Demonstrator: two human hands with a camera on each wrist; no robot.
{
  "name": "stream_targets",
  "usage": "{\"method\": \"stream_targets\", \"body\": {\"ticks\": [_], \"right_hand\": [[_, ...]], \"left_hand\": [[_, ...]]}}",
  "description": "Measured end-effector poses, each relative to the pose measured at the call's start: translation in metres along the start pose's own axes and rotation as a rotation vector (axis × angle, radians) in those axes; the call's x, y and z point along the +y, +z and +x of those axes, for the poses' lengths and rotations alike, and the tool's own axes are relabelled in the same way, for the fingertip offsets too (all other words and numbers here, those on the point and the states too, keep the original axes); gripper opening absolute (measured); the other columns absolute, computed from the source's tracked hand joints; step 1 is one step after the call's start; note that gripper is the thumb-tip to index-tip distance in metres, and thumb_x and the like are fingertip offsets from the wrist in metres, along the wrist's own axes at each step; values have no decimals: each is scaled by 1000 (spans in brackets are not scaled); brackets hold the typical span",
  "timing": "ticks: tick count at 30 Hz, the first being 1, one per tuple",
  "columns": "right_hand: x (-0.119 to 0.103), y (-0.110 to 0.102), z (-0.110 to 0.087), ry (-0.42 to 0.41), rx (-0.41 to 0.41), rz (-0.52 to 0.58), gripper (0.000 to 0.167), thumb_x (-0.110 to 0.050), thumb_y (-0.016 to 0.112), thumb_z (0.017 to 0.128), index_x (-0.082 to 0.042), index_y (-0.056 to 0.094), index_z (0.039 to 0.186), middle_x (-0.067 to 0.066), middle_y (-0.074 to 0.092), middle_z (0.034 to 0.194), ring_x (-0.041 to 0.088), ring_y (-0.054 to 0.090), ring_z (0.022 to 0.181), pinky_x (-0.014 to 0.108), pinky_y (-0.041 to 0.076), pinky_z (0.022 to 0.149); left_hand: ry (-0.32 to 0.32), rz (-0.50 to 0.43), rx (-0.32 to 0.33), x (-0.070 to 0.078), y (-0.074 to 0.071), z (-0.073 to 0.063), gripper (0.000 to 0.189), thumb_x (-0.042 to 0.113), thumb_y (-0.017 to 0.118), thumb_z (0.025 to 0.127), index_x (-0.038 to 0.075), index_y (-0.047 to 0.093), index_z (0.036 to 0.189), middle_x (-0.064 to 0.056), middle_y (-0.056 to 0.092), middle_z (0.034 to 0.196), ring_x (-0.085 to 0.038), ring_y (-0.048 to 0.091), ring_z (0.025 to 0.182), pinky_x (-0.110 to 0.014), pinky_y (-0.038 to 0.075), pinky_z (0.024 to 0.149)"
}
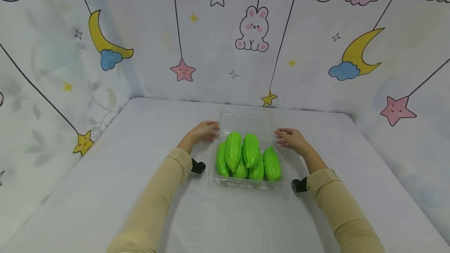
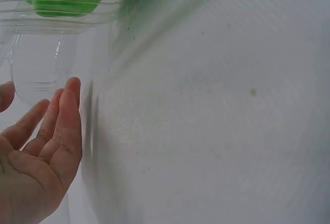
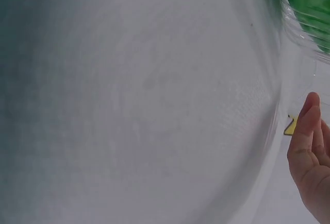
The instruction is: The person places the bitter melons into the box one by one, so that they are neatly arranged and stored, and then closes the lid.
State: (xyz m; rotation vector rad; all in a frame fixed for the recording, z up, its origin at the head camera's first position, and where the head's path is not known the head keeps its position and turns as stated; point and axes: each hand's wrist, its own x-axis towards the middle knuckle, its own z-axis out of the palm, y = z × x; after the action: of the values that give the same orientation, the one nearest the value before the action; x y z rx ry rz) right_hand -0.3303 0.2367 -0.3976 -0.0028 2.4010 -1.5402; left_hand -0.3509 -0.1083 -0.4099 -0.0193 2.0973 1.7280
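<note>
A clear plastic box (image 1: 248, 183) stands on the table with its hinged lid (image 1: 247, 121) folded back, away from the person. Several glossy bright-green, long, ridged fruit- or vegetable-like pieces (image 1: 251, 150) lie in it, some on top of others; their exact kind is unclear. At the lid's left edge is my left hand (image 1: 205, 130), and my right hand (image 1: 290, 139) is at its right edge. In the left wrist view the left hand (image 2: 44, 154) has extended fingers, thumb apart. The right wrist view shows the right hand (image 3: 312, 157) with fairly straight fingers; whether either hand touches the lid is unclear.
A white cloth covers the table (image 1: 242, 218). Behind it hangs a cloth backdrop (image 1: 218, 42) printed with moons, stars and rabbits. Black wrist devices (image 1: 198, 166) sit below both hands, beside the box.
</note>
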Motion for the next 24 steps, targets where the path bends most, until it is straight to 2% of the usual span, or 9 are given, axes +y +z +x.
{"method": "stream_targets", "body": {"ticks": [4,7,10,14,18,19,24], "right_hand": [[-1,1,1,14,-6,42,59,-29,51,95,3,32,140,27,47,127,9,62,81,22,50,74],[-2,2,0,17,7,49,57,-28,52,94,3,34,139,26,46,127,6,61,78,22,50,74],[-2,2,0,12,18,42,56,-28,53,94,1,34,139,25,46,129,6,60,79,23,50,76],[-2,2,-2,1,31,41,57,-28,53,94,-1,33,140,23,45,131,6,59,82,25,49,79],[-4,2,-6,-18,54,65,56,-25,54,94,-2,32,141,21,47,128,7,59,83,28,49,81],[-5,2,-6,-26,57,71,55,-24,53,94,-2,32,140,20,48,127,7,59,83,28,49,81],[-9,1,-7,-80,83,85,51,-19,53,94,1,34,138,17,51,121,6,61,83,34,47,87]], "left_hand": [[19,-5,13,-1,1,-1,46,25,42,99,6,35,140,-13,48,130,-14,58,90,-22,49,67],[35,1,26,-1,1,-1,42,23,43,99,8,40,138,-11,49,129,-12,57,86,-22,48,66],[44,9,33,-1,1,-2,40,22,42,99,9,42,137,-11,49,130,-15,57,93,-24,49,70],[73,46,39,0,1,-3,40,22,43,99,10,42,137,-11,48,132,-23,54,109,-33,48,83],[152,106,56,2,0,-3,40,22,47,97,9,43,136,-13,47,131,-28,53,113,-39,46,88],[168,113,57,5,0,-7,40,20,47,97,8,43,135,-15,47,131,-29,52,113,-41,45,89],[284,173,99,9,-3,-8,41,16,53,95,3,44,133,-17,51,125,-30,55,107,-41,47,86]]}}
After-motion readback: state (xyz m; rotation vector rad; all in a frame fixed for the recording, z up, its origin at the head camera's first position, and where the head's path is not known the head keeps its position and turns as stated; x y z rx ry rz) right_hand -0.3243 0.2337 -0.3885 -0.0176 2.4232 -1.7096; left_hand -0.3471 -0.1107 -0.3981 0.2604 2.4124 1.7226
